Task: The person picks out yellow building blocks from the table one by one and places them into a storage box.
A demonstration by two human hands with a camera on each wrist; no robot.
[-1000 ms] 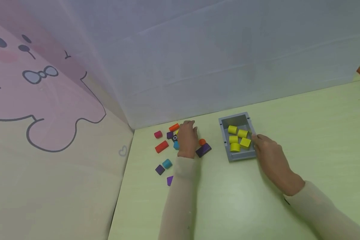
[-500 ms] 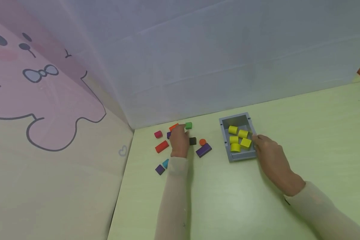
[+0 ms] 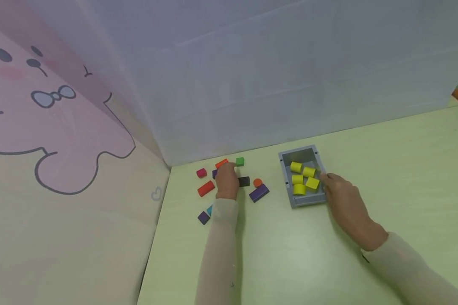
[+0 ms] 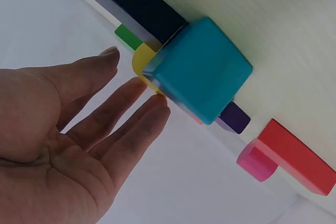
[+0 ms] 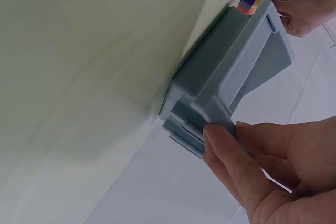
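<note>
My left hand (image 3: 227,181) is over the loose blocks, hiding some of them in the head view. In the left wrist view, its fingertips reach a yellow block (image 4: 143,62) partly hidden behind a teal block (image 4: 205,72); whether they touch it is unclear. The thumb stands apart from the fingers. A black block (image 3: 244,181) and a green block (image 3: 240,161) lie just right of this hand. My right hand (image 3: 345,205) pinches the right rim of a grey bin (image 3: 308,203), thumb and fingers on either side. Several yellow blocks (image 3: 299,189) lie inside it.
Around the left hand lie a red block (image 3: 206,188), a pink block (image 3: 201,173), an orange-red block (image 3: 221,163), an orange round block (image 3: 257,182) and purple blocks (image 3: 259,192). Behind the table (image 3: 290,254) stands a pale wall (image 3: 252,84); a cartoon-printed wall (image 3: 80,169) is at left.
My left hand has moved left and slightly toward me, uncovering the green and black blocks. The right hand keeps its hold on the bin, which has stayed in place.
</note>
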